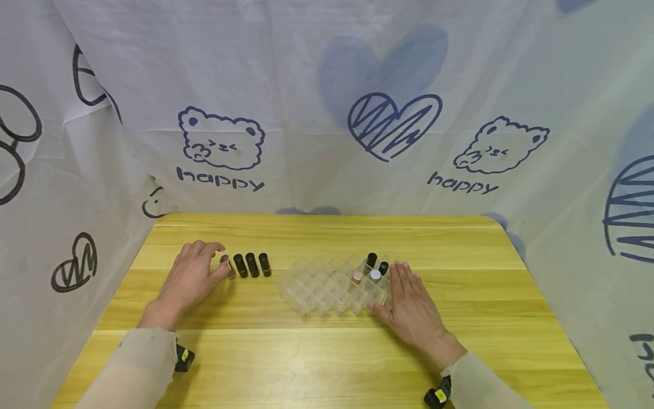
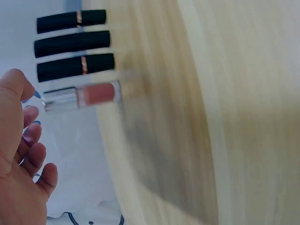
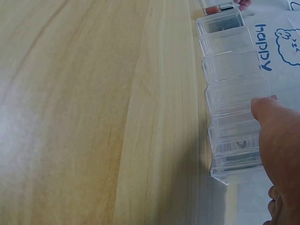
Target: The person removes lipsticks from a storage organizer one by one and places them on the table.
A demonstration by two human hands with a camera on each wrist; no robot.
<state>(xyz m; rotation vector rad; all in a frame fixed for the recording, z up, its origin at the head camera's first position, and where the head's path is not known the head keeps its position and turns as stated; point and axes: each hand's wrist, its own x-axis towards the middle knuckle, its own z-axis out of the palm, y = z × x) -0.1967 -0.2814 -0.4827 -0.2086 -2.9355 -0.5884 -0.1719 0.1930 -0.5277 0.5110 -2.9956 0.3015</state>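
My left hand (image 1: pixel 190 277) is at a lip gloss tube (image 2: pixel 99 93) with a silver cap and pinkish body. Thumb and forefinger are spread near the cap's top; the other fingers hang loosely bent. The tube stands at the left end of a row with black lipsticks (image 2: pixel 75 68). My right hand (image 1: pixel 411 309) lies against the right end of a clear lipstick organizer (image 1: pixel 317 289), fingers straight along that side and thumb at its front edge (image 3: pixel 265 108). Black-capped lipsticks (image 1: pixel 371 259), a white-capped tube (image 1: pixel 376 275) and a pink-capped tube (image 1: pixel 356 277) stand in its right-hand compartments.
The wooden table (image 1: pixel 306 363) carries the row and the organizer, with bare wood between them. White cloth (image 1: pixel 301 113) with bear and heart drawings hangs behind and at both sides. A small black device (image 1: pixel 184 358) is on each wrist.
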